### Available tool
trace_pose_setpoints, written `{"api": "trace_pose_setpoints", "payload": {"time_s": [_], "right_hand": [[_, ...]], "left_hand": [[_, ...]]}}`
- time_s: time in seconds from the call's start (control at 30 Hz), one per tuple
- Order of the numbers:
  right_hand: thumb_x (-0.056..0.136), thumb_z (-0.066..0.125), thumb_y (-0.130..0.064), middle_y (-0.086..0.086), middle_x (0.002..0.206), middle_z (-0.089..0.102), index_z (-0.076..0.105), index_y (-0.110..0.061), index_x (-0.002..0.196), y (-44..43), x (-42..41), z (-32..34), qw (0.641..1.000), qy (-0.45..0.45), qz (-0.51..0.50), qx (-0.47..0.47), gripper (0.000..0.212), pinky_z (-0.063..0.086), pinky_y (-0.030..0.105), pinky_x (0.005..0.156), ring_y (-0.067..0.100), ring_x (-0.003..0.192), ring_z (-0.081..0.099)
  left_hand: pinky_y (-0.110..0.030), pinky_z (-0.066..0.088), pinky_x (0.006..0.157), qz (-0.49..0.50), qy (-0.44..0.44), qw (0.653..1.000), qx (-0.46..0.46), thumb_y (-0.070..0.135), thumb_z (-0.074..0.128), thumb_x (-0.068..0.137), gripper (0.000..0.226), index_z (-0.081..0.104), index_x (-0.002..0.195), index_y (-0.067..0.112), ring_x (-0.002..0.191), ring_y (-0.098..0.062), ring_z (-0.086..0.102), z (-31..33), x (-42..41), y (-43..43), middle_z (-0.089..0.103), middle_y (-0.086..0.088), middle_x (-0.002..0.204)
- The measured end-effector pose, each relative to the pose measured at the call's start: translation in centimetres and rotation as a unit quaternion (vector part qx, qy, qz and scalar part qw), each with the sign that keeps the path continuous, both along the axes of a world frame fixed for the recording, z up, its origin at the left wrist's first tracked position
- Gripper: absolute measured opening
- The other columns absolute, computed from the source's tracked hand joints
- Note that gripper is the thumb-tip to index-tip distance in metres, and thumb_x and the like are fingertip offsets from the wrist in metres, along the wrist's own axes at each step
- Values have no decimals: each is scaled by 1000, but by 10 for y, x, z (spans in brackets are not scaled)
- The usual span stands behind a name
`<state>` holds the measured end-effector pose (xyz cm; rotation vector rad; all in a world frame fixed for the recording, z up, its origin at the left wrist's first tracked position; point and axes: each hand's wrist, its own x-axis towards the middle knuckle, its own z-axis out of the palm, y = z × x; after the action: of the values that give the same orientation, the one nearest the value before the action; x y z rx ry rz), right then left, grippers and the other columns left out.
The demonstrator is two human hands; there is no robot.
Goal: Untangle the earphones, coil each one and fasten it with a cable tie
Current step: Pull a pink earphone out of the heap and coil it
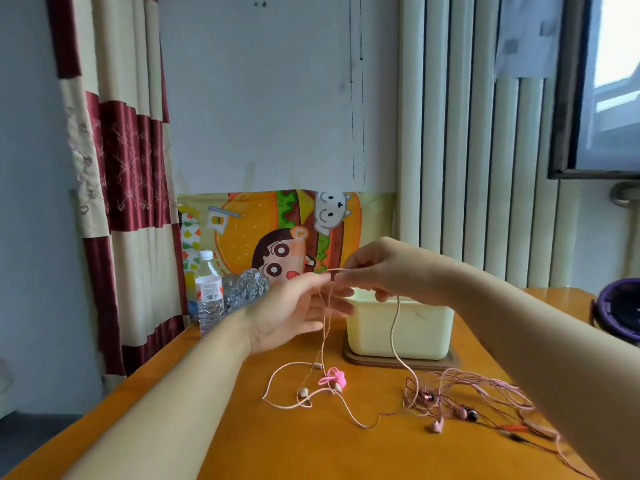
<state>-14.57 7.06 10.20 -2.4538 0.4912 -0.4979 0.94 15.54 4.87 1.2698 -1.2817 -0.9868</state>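
A pale pink earphone cable (394,327) hangs from both my hands above the orange table (311,445). My right hand (384,268) pinches its top with thumb and fingers. My left hand (294,306) touches the same cable just left of it, fingers spread, the strands running across its fingertips. The cable's earbuds (304,392) lie on the table below, beside a bright pink cable tie (334,375). To the right a tangled heap of pink and dark earphones (464,400) rests on the table.
A pale yellow box (398,327) on a brown base stands right behind the hands. A water bottle (209,292) and crumpled clear plastic (247,289) sit at the back left, and a purple object (620,310) at the right edge. A cartoon cloth hangs behind.
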Motion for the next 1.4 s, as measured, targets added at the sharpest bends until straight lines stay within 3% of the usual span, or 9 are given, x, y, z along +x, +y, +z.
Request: {"api": "trace_pose_setpoints", "payload": {"time_s": [0.2,0.33,0.53,0.7,0.9,1.13,1.23,1.33,1.4], "right_hand": [[91,58,-32,-8,60,49,71,-9,92,-6,-10,5,987,-142,-70,0,26,31,11,43,4,52,40],[91,59,-30,1,72,59,70,-16,84,-23,-13,-7,975,-178,-130,-3,20,36,21,55,12,67,50],[92,58,-26,-3,68,60,70,-15,82,-55,-22,-37,966,-154,-208,-24,19,33,16,48,7,57,47],[89,62,-27,1,83,65,70,-18,77,-76,-23,-63,969,-62,-238,6,17,45,27,67,16,78,57],[89,62,-25,-3,75,58,69,-16,75,-80,-26,-87,974,4,-217,64,18,40,19,62,12,72,49],[97,50,-23,-3,62,52,67,-12,88,-76,-41,-92,927,317,-109,171,21,29,17,44,7,46,35],[96,51,-23,2,90,68,66,-9,105,-64,-35,-94,924,355,-64,126,22,50,20,69,10,71,60],[89,56,-49,-7,132,56,53,-24,132,-51,-17,-95,953,302,-18,-19,49,38,33,107,11,119,52],[78,63,-58,-8,139,49,42,-28,139,-36,-2,-96,979,196,14,61,71,35,36,110,13,127,46]], "left_hand": [[-39,49,87,65,58,992,-87,28,55,88,21,59,77,10,55,-10,48,10,-2,2,38,5,53],[-31,53,77,134,36,985,-104,27,47,97,26,56,77,12,51,-6,41,5,11,0,35,7,53],[-32,50,79,169,67,979,-95,26,49,96,21,57,85,10,50,-5,42,-7,24,3,38,7,52],[-30,49,76,146,91,983,-71,24,53,94,18,61,86,10,53,-7,40,-14,33,5,37,5,56],[-35,47,90,190,19,978,-83,17,53,95,15,66,100,13,69,-11,48,-25,44,0,47,1,72],[-36,54,87,252,-158,952,-68,18,41,101,24,64,96,24,69,-11,48,-49,51,-13,46,2,72],[-32,51,76,244,-184,951,-48,31,34,102,34,63,91,18,63,-8,42,-53,46,-18,39,6,67],[-31,42,70,212,-174,961,-47,40,29,102,41,59,86,17,59,-9,39,-52,34,-24,37,6,66],[-28,41,69,182,-139,971,-62,37,30,102,39,58,85,16,57,-7,37,-50,20,-28,35,6,65]]}}
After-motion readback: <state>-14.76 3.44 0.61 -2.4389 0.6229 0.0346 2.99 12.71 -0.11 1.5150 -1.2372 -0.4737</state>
